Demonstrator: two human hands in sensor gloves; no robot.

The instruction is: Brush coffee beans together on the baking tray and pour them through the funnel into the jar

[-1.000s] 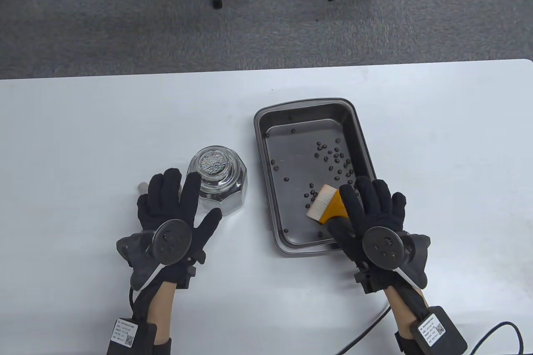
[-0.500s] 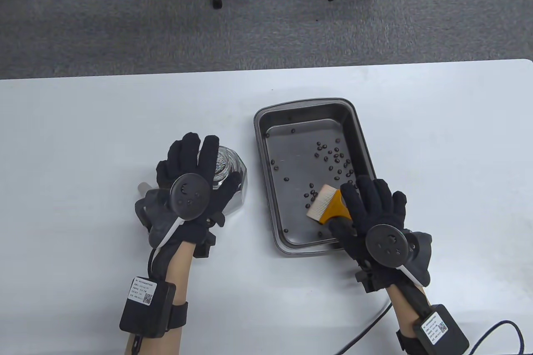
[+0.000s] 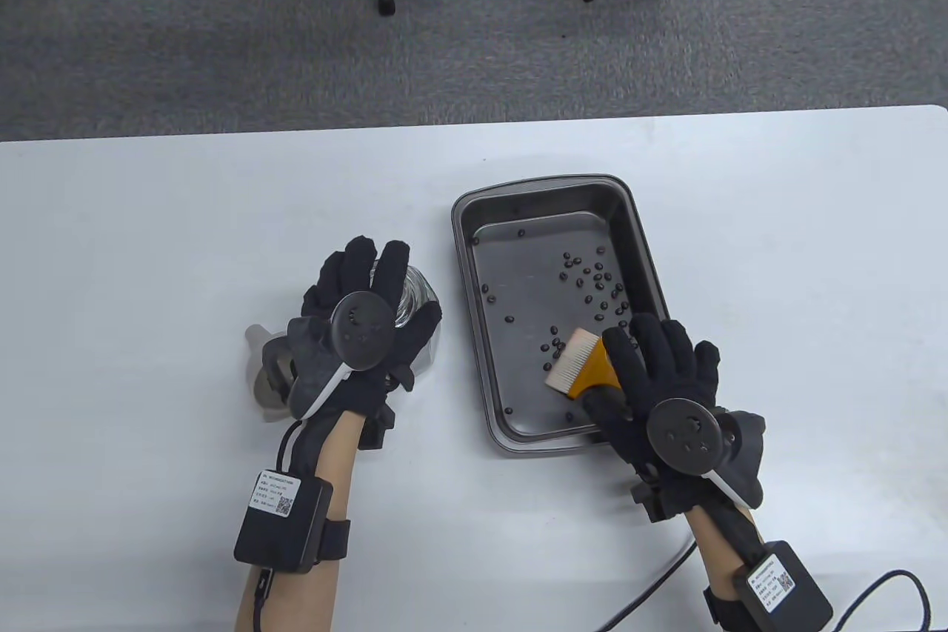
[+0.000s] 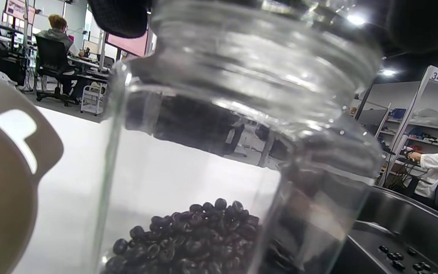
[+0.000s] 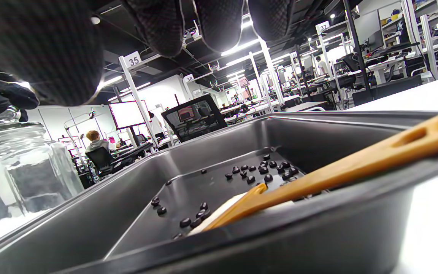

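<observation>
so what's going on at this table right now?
A person in sensor gloves is mid bean-cleanup. The left hand is over the top of the glass jar, which already holds some coffee beans; whether it grips the lid is unclear. The right hand is over the handle of the yellow brush, which lies with its bristles in the baking tray and its handle on the near rim. Loose coffee beans are scattered in the tray, not yet swept together. The funnel lies on the table left of the jar, unused.

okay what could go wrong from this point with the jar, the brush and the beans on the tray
The left hand covers the lidded glass jar close beside the baking tray; a clumsy lift could tip it and spill its beans. The brush leans over the tray's near wall under the right hand; a hard sweep may flick the scattered coffee beans out.
</observation>
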